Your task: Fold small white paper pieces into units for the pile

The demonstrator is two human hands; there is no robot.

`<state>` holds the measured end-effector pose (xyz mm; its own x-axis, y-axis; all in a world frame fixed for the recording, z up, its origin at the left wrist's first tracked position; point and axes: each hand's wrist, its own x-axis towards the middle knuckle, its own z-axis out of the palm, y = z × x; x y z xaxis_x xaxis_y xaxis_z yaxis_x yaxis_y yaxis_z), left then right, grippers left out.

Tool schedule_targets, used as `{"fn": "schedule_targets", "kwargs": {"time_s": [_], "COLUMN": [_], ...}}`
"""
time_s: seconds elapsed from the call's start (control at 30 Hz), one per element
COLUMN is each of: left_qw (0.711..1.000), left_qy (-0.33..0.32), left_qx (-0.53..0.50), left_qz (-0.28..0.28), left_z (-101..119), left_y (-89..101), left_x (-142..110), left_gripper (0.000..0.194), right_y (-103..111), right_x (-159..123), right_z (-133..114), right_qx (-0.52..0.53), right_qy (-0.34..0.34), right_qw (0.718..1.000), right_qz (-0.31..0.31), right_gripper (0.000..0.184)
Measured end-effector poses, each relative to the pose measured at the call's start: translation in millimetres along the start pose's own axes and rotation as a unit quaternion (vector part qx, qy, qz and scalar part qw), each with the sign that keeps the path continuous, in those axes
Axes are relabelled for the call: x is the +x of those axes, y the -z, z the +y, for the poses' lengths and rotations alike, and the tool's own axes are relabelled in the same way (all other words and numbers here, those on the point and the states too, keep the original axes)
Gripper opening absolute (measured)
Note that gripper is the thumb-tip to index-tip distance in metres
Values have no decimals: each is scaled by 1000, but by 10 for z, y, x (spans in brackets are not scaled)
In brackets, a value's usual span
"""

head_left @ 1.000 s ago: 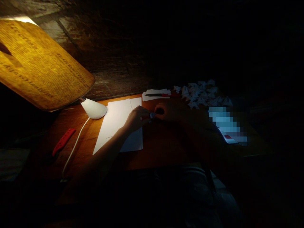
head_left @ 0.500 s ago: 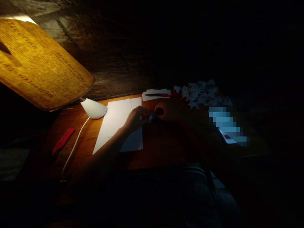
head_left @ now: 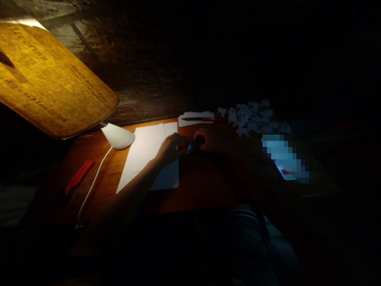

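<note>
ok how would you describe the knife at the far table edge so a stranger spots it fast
On the wooden table, find the white paper sheets. Just beyond them at the far edge, a dark-bladed knife with a red handle lies on a paper scrap, beside the heap of white paper pieces, not the red strip further left.

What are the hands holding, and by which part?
The left hand and right hand pinch a small white object from either side; it is too dark to identify.
</note>
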<state>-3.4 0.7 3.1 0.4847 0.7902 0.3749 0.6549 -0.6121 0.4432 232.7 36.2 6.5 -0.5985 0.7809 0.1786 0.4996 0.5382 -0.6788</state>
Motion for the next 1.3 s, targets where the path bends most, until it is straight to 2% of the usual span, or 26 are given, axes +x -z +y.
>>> {"fn": "schedule_targets", "kwargs": {"time_s": [0.67,0.9,1.3], "left_qw": [1000,1000,998], "left_qy": [-23,-15,-53], "left_qx": [11,13,40], "left_qz": [-12,-15,-24], "left_z": [-33,-8,-36], "left_y": [0,10,22], "left_x": [8,10,14], "left_gripper": [28,30,32], "right_y": [-2,-22,-38], "right_x": [-17,-3,20], "right_z": [-32,-40,14], "right_qx": [9,-2,1], "right_qy": [4,-12,-6], "right_qw": [1000,1000,1000], "right_qz": [13,14,14], "right_gripper": [7,16,17]}}
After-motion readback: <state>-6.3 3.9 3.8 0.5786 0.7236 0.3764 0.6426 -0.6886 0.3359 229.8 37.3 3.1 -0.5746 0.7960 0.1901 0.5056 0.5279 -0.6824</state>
